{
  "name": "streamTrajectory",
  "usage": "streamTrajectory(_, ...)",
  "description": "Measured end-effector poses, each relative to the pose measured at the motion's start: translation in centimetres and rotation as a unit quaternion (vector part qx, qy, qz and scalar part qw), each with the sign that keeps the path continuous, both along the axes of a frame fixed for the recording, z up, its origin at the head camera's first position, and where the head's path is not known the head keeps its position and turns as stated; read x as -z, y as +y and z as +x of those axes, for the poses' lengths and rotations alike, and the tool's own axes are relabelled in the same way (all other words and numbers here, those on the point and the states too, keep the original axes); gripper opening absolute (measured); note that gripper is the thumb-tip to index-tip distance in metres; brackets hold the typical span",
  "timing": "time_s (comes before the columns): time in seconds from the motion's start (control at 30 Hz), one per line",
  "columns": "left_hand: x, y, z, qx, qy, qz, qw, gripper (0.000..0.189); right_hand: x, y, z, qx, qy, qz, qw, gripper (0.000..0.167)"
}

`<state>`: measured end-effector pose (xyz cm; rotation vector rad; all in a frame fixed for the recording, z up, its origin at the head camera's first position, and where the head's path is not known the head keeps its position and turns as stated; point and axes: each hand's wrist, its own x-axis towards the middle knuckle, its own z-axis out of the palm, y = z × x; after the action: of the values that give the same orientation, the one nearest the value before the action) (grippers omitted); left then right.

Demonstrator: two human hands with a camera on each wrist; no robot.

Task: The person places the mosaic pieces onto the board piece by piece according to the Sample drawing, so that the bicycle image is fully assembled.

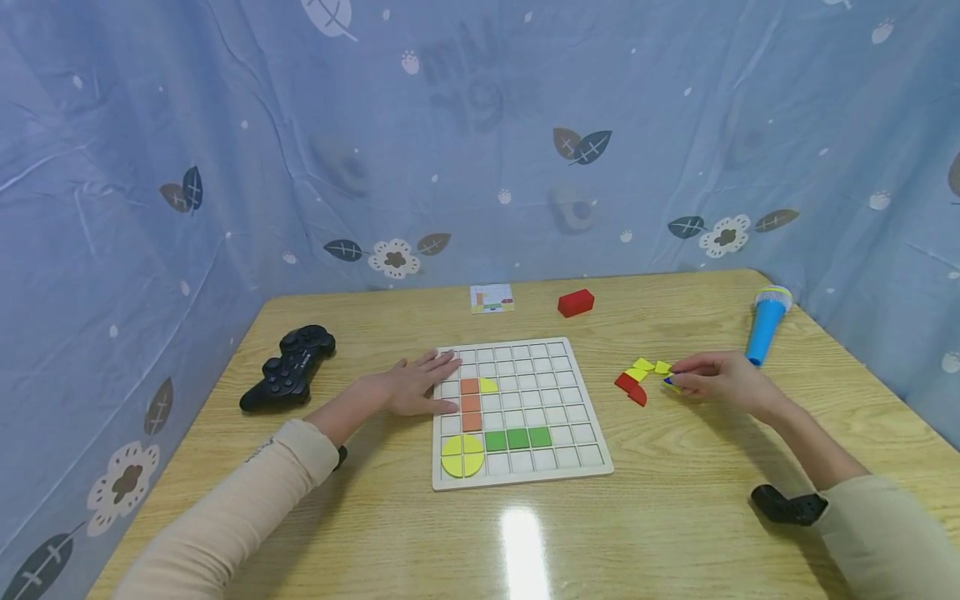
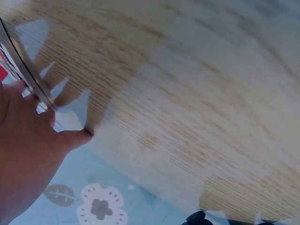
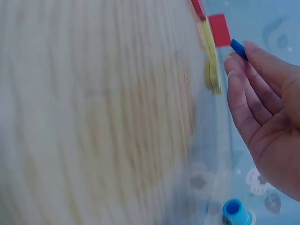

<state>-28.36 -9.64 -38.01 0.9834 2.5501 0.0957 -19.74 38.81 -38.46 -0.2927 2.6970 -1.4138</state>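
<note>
The right hand (image 1: 712, 382) pinches a small blue tile (image 3: 239, 49) between thumb and fingertips, just above the tabletop (image 1: 570, 533), to the right of the board (image 1: 585, 457). Just left of those fingers lies a loose cluster: a few yellow tiles (image 1: 642, 364) on the far side, and two red tiles (image 1: 630, 387) at its left and near side.

The left hand (image 1: 416, 387) lies with its fingers spread apart over the board's left edge, toward the far corner, gripping nothing. The board is a white grid, and I can see pieces set in it. Three orange tiles (image 1: 471, 403) make a column near the left side, with a yellow quarter (image 1: 488, 385) to the right of the farthest one. Four quarters form a yellow circle (image 1: 462, 456) in the near left corner, and three green tiles (image 1: 517, 438) run in a row to the right of it.

Beyond the board are a printed card (image 1: 491, 298) and, to the card's right, a red block (image 1: 576, 302). A black gamepad (image 1: 292, 367) sits at the left, and a blue microphone (image 1: 765, 325) lies at the far right. A blue curtain (image 1: 480, 150) hangs behind everything.
</note>
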Motion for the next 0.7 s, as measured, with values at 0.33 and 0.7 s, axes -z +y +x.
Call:
streamTrajectory(0.33, 0.0, 0.0, 0.1, -0.004, -0.003, 0.004, 1.0, 0.085, -0.1, -3.4, 0.5, -0.028, -0.025, -0.007, 0.9993, 0.033)
streamTrajectory(0.7, 0.0, 0.0, 0.1, -0.003, -0.003, -0.003, 1.0, 0.084, -0.4, -7.4, 1.2, -0.05, -0.075, -0.036, 0.9953, 0.031)
